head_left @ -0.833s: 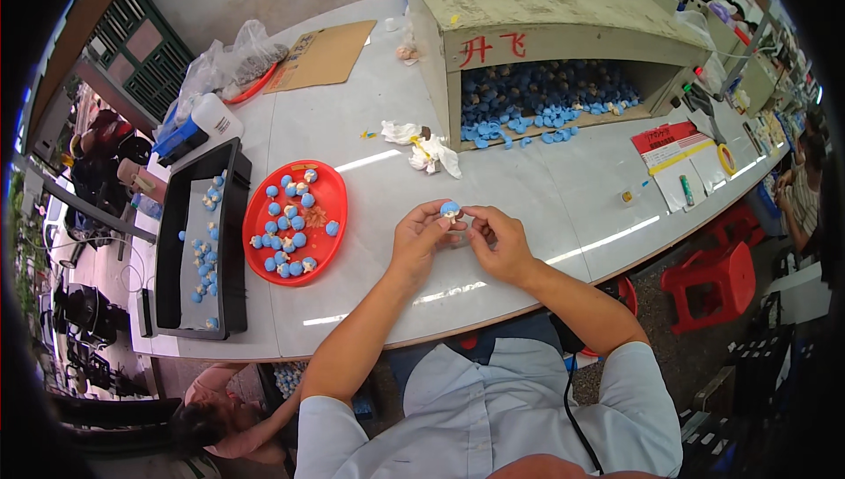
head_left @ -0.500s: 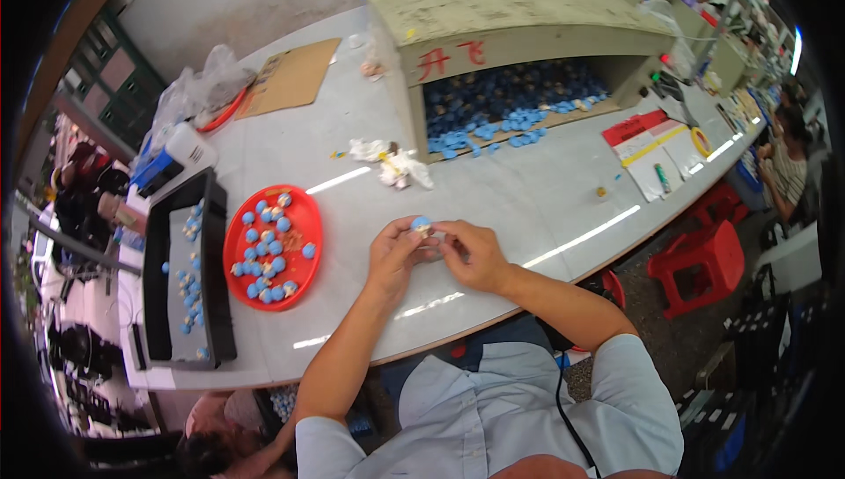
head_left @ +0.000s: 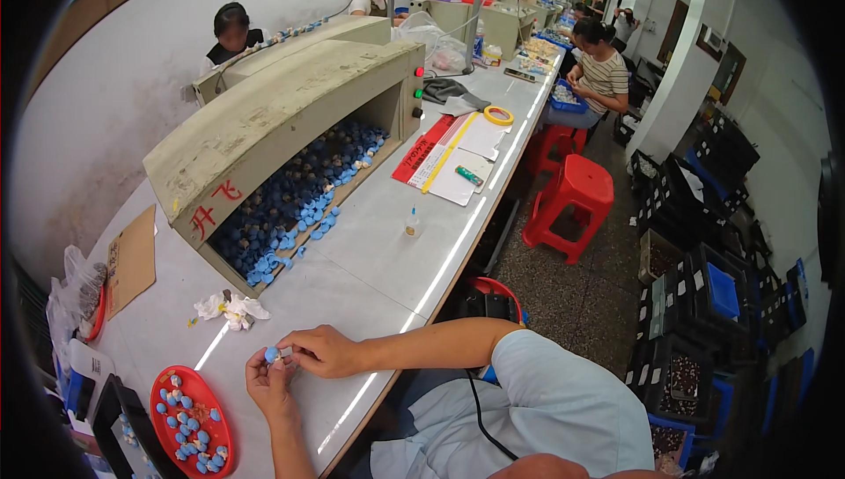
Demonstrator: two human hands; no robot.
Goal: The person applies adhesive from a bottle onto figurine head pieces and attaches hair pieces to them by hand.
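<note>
Between the thumb and fingers of my left hand is a small round blue-and-cream piece, its blue cap facing up. My right hand reaches in from the right, fingertips pinched together at the piece's side; what they grip there is too small to make out. Both hands are just above the grey tabletop. Closest to my left hand stands a red round tray with several similar blue pieces in it.
A beige arched machine holds a heap of blue pieces. Crumpled white tissue lies before it. A small bottle, papers and yellow tape are farther right. A black bin and red stool flank me.
The view has swung to the right, so hands and tray now appear farther left and co-workers along the bench show. Both hands stay together at the small piece.
</note>
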